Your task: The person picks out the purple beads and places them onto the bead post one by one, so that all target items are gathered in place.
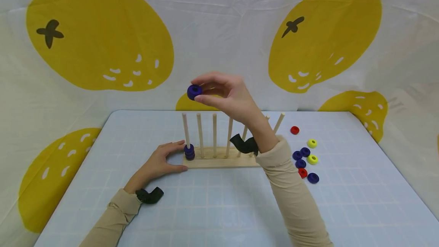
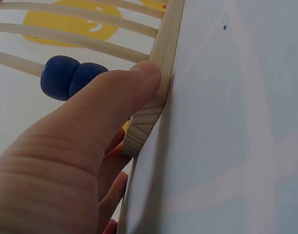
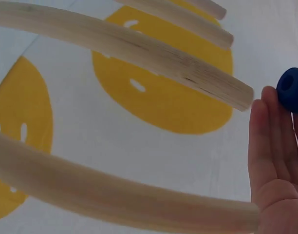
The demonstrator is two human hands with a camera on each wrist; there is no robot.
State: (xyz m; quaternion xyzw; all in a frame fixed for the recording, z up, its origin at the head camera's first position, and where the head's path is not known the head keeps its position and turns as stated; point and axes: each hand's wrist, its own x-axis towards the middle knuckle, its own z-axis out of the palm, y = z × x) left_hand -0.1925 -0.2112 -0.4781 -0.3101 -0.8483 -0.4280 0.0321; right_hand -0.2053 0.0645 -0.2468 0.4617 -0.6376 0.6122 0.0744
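My right hand [image 1: 228, 92] is raised above the wooden peg rack [image 1: 219, 164] and pinches a blue ring-shaped bead [image 1: 191, 93] between thumb and fingertips. The bead's hole shows in the head view, close above the tops of the left pegs. On the table, my left hand [image 1: 157, 162] grips the rack's left end. Its thumb [image 2: 139, 78] lies on the base's front side, and the other fingers reach round behind, partly hidden. Blue beads [image 1: 189, 154] sit stacked at the bottom of the leftmost peg [image 1: 186, 129]. The other pegs carry no beads where visible; my right forearm covers part of the rack.
Right of the rack lie loose beads: several blue ones [image 1: 313, 178], two yellow ones [image 1: 312, 143] and two red ones [image 1: 294, 130]. The table [image 1: 212, 209] has a pale blue checked cover. Behind it hangs a white cloth [image 1: 219, 41] with large yellow fruit prints.
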